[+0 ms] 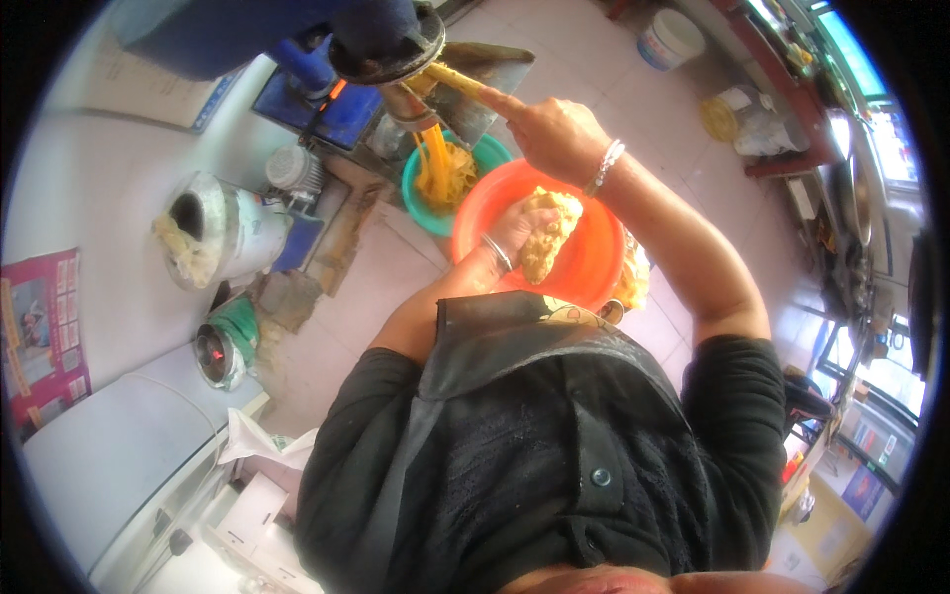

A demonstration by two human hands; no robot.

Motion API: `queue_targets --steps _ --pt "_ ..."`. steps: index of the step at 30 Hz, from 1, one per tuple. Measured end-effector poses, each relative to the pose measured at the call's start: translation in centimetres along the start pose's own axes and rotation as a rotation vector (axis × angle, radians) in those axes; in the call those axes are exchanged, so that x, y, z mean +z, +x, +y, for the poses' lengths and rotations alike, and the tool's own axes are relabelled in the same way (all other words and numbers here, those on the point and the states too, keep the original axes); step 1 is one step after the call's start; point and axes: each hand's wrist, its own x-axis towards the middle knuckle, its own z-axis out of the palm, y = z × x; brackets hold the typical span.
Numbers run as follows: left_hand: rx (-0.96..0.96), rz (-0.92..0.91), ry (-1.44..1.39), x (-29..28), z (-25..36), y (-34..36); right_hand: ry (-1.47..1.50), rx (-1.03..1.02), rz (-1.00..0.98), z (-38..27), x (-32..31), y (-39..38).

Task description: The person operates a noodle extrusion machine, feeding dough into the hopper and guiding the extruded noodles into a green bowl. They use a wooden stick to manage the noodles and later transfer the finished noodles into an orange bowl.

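Observation:
My left hand (514, 230) is closed on a lumpy mass of yellow dough (547, 238) over an orange basin (586, 259). Higher up, my right hand (554, 137) is curled, index finger extended along a dough-coloured stick (457, 81) that reaches the flanged head (386, 45) of a blue machine (228, 30). Its grip is partly hidden. Below the head, thick yellow strands (429, 150) hang from a metal outlet (408, 107) into a teal basin (414, 210), onto a pile of similar strands.
A white bucket-like container (237, 243) and a motor (290, 168) stand at left, near a white cabinet (109, 445) with a cable. Pinkish floor tiles surround the basins. A white bucket (670, 40) stands at back right, near a reddish bench (787, 89) with containers beside it.

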Motion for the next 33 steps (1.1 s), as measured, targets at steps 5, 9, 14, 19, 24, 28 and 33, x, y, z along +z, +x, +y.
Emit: queue_targets --steps 5,9,14,19,24,28,33 --pt "0.025 0.041 0.042 0.2 0.2 0.2 -0.039 -0.001 -0.025 0.0 0.4 -0.2" --pt "0.026 0.041 0.009 -0.3 0.2 0.8 0.009 0.015 -0.041 0.9 0.0 0.4" --pt "0.037 0.04 -0.124 -1.4 -0.9 1.2 -0.07 -0.018 -0.087 0.4 -1.7 -2.0" --pt "-0.05 -0.348 -0.47 -0.7 0.2 0.5 -0.112 0.003 -0.072 -0.1 -0.3 -0.7" --pt "-0.02 -0.258 -0.346 -1.5 -0.9 0.7 -0.052 -0.07 0.016 0.3 0.2 -0.2" --pt "-0.08 -0.287 -0.449 0.4 0.2 -1.4 -0.077 -0.05 -0.019 0.6 0.3 -0.1" --pt "-0.135 -0.279 -0.396 1.5 -0.9 -1.4 -0.068 -0.014 -0.018 0.6 0.2 0.2"
